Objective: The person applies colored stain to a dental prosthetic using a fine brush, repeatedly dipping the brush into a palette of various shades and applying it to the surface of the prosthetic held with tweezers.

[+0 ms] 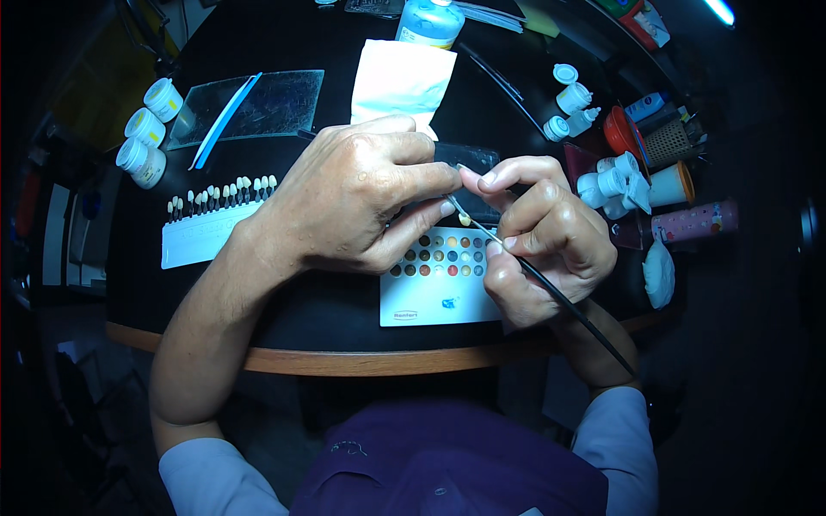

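Note:
My right hand (551, 245) is closed on a thin brush (568, 301) with a black handle and a metal shaft, slanting up and left. The brush's upper end reaches the fingertips of my left hand (361, 185). My left fingers are pinched together, but what lies between them is hidden. A small yellowish tooth-shaped piece (465, 219) shows beside the brush shaft, close to my left thumb; I cannot tell what holds it. Below both hands lies a white card (439, 297) with rows of round coloured spots, partly covered by my right hand.
A tooth shade guide (202, 245) stands at left, near a glass slab (280, 107) carrying a blue-and-white strip (224, 120). White jars (142, 163) stand far left. Behind are a folded white tissue (400, 77) and a blue bottle (430, 24). More jars (572, 99) crowd the right.

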Action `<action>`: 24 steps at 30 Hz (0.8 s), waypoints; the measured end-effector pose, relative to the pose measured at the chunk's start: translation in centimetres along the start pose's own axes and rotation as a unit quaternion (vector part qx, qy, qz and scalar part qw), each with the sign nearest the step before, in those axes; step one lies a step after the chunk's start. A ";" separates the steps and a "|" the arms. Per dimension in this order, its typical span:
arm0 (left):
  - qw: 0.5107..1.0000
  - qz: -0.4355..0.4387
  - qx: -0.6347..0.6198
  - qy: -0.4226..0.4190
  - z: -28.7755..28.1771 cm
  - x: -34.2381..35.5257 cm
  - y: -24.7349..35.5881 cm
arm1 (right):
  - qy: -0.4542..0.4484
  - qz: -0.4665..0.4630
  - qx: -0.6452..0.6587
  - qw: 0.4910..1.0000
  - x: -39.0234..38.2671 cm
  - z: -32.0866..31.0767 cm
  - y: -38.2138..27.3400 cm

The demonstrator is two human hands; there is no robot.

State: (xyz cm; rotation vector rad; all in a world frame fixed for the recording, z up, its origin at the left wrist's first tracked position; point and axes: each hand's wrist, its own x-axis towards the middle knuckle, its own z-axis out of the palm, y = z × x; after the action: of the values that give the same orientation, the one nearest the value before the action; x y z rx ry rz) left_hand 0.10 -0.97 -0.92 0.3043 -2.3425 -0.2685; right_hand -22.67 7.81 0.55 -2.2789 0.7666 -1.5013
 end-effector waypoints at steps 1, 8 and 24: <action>1.000 0.001 -0.002 0.000 0.0 0.0 0.0 | -0.001 0.001 -0.002 1.000 0.0 0.0 -0.1; 1.000 0.005 0.000 -0.002 0.0 0.0 -0.1 | 0.000 -0.004 0.003 1.000 0.1 0.0 -0.1; 1.000 0.000 -0.002 -0.006 0.0 -0.1 0.0 | -0.029 0.023 -0.006 0.999 0.2 0.0 -0.7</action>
State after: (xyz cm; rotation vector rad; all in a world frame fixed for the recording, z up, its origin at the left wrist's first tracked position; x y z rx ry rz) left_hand 0.15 -0.99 -0.97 0.3010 -2.3531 -0.2747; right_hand -22.47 8.26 1.04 -2.2865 0.8091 -1.4077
